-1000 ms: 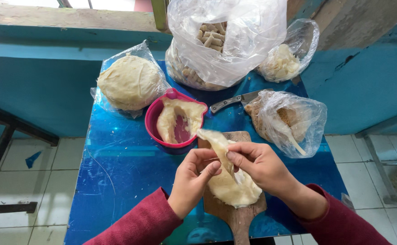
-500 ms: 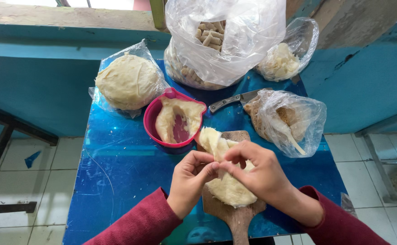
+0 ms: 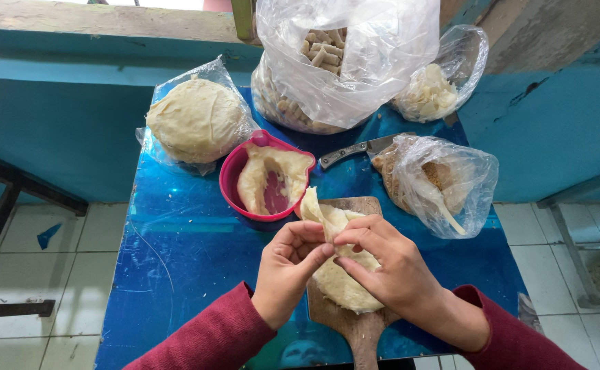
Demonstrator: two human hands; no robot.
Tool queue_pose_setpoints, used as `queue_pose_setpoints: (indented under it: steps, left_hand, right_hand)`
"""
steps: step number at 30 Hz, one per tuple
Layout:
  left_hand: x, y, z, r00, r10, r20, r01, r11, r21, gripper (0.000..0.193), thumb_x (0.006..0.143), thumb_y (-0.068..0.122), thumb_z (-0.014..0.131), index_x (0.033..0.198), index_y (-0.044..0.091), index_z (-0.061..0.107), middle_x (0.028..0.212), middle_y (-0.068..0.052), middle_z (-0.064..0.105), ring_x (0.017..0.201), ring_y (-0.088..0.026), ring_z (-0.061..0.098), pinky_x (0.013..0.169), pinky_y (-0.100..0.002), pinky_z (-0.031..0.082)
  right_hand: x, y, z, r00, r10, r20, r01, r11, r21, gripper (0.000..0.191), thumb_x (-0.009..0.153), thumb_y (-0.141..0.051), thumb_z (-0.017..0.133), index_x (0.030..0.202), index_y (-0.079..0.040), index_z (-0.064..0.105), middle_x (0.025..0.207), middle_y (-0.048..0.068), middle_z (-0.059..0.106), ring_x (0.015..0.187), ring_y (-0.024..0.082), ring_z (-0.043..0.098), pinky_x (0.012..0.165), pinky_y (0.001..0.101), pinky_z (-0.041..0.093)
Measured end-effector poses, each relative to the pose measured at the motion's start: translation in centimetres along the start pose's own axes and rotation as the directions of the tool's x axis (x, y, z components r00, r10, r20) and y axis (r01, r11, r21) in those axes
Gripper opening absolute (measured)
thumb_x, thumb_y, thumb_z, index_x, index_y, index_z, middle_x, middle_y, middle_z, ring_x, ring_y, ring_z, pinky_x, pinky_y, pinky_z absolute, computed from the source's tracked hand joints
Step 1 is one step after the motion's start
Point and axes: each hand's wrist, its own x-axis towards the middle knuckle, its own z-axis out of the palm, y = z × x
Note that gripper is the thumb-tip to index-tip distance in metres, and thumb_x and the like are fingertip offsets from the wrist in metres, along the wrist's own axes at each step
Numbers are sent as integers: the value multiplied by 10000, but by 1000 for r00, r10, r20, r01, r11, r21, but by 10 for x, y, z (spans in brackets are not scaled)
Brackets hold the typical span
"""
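Note:
A flattened sheet of pale dough [image 3: 338,281] lies on a small wooden paddle board [image 3: 355,325] on the blue table [image 3: 176,260]. My left hand [image 3: 288,270] and my right hand [image 3: 386,267] meet over it, fingertips pinching the dough's folded edge. The far end of the dough [image 3: 312,205] sticks up toward a pink bowl [image 3: 235,175] that holds more dough smeared around its inside. Both sleeves are dark red.
A bag with a big dough ball [image 3: 196,120] sits at the back left. A large clear bag of small rolled pieces [image 3: 327,68], a smaller bag of pale bits [image 3: 432,92], a bag of brown filling [image 3: 437,181] and a knife [image 3: 355,149] lie behind. Tiled floor surrounds the table.
My hands have moved closer together over the dough and folded its edge inward. The raised strip has dropped lower toward the board.

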Motion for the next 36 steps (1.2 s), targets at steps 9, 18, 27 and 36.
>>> queue_pose_setpoints:
  steps: [9,18,27,36]
  left_hand:
    - [-1,-1,-2,1000,14,-18,-13,999,51,423,915,6,733,1304,29,568,1053,-81,716,971,-132,691,865,-287,575]
    - [-4,-5,-1,997,67,37,-73,980,187,455,917,7,738,1323,42,535,1017,-70,740,943,-106,700,834,-253,561]
    - [1,8,0,989,-101,-110,96,994,-43,412,933,54,682,1298,81,493,1087,-50,635,995,-130,655,820,-342,602]
    - [-2,7,4,995,35,91,-61,954,294,344,925,115,785,1189,35,579,1122,-49,668,998,-115,668,838,-261,574]
  right_hand:
    - [3,-3,-5,997,68,-21,-65,991,120,217,817,-71,814,1004,-45,708,1016,77,720,846,160,735,722,272,603]
    - [1,2,0,993,113,-22,-110,989,98,125,835,-57,760,945,-31,705,958,66,722,786,149,732,692,267,595]
    - [11,19,-12,992,72,104,-82,992,96,292,820,-125,793,1071,-40,669,965,67,716,851,160,697,715,280,543]
    - [5,51,-6,878,409,247,-472,661,583,158,926,-74,713,1052,21,706,929,23,702,807,83,641,726,251,538]
